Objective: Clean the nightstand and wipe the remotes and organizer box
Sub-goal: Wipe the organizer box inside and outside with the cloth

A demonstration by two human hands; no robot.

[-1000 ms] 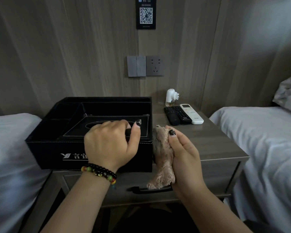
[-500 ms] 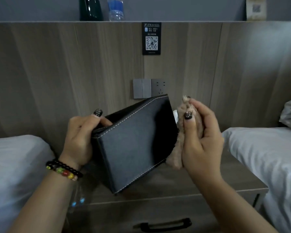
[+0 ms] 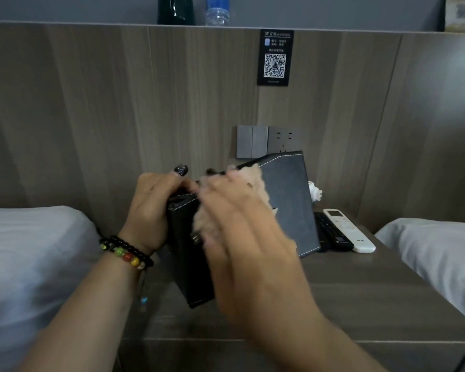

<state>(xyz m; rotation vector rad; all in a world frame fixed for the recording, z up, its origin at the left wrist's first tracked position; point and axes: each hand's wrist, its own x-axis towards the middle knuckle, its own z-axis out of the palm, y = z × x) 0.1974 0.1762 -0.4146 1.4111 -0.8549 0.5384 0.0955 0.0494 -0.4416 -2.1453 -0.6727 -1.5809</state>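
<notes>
The black organizer box [image 3: 287, 205] is tipped up on its side above the wooden nightstand [image 3: 360, 296], its stitched underside facing me. My left hand [image 3: 151, 210] grips its upper left edge. My right hand [image 3: 242, 224], blurred, holds a tan fluffy cloth [image 3: 255, 181] against the box's underside. A black remote [image 3: 330, 232] and a white remote [image 3: 349, 229] lie side by side on the nightstand behind the box, at the right.
White beds flank the nightstand, the left bed [image 3: 24, 259] and the right bed [image 3: 435, 253]. A small white plug-in device [image 3: 315, 193] stands by the wall. A switch and socket panel [image 3: 266, 142] and a QR sign [image 3: 275, 58] hang on the wood wall. Bottles [image 3: 193, 9] stand on the upper ledge.
The box was lifted off the nightstand and tipped on its side. My right hand with the cloth moved from the box's right edge onto its underside, sweeping left.
</notes>
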